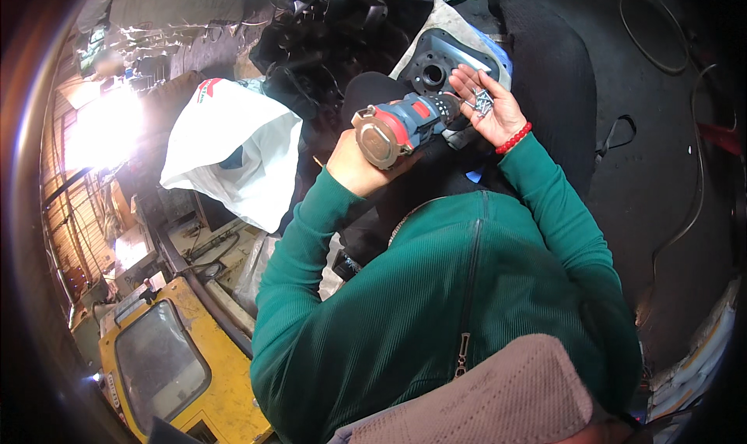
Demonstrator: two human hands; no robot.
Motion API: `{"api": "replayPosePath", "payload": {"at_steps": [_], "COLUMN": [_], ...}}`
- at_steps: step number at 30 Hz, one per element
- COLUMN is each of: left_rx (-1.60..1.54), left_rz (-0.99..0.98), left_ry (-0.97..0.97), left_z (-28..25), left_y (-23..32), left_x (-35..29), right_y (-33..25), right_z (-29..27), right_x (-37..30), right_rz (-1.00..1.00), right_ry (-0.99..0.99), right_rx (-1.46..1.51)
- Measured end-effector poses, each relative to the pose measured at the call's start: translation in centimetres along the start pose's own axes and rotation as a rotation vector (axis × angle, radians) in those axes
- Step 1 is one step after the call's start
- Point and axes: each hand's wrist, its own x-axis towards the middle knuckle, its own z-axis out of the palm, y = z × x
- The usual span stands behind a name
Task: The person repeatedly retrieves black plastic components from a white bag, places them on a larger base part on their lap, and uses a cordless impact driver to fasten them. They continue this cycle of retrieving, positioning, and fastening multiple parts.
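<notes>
My left hand (358,165) is wrapped round a blue and red cordless drill (420,117). The drill's black chuck end points right, close to the fingers of my right hand. That right hand (502,117), with a red bead bracelet (514,138) at the wrist, lies palm up and cupped. Several small silver screws (483,103) rest in its palm. Just beyond both hands, a black plastic part (433,73) with a round opening sits over my lap on a pale, worn sheet-like piece (449,17). The drill and my right hand partly cover this part.
To the left stands an opened white plastic bag (233,152). Behind it is a dark heap of black plastic parts (327,35). A yellow machine panel with a window (167,358) is at lower left. On the dark floor at right lie a thin cable (698,187) and a ring-shaped loop (654,35).
</notes>
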Motion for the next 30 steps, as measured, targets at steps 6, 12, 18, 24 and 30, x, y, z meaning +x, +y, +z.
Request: {"api": "replayPosePath", "payload": {"at_steps": [6,12,18,24,30], "left_rx": [-0.002,0.002,-0.037,-0.118,0.043], "left_rz": [0.163,0.041,0.133,0.060,0.148], "left_ry": [0.160,0.042,0.115,0.187,0.144], "left_z": [-1.4,-1.0,-1.4,-2.0,-1.7], "left_y": [-1.0,-1.2,-1.6,-1.4,-2.5], "left_x": [-0.2,-0.6,-0.2,-0.3,-0.5], "right_y": [0.1,0.8,0.6,1.0,1.4], "right_z": [0.1,1.4,1.1,2.2,1.0], "right_x": [0.1,-0.2,-0.2,-0.8,0.0], "right_rz": [0.008,-0.017,-0.023,0.028,0.042], "right_ry": [-0.064,-0.051,-0.038,-0.008,0.036], "right_rx": [-0.065,-0.055,-0.225,-0.586,-0.401]}}
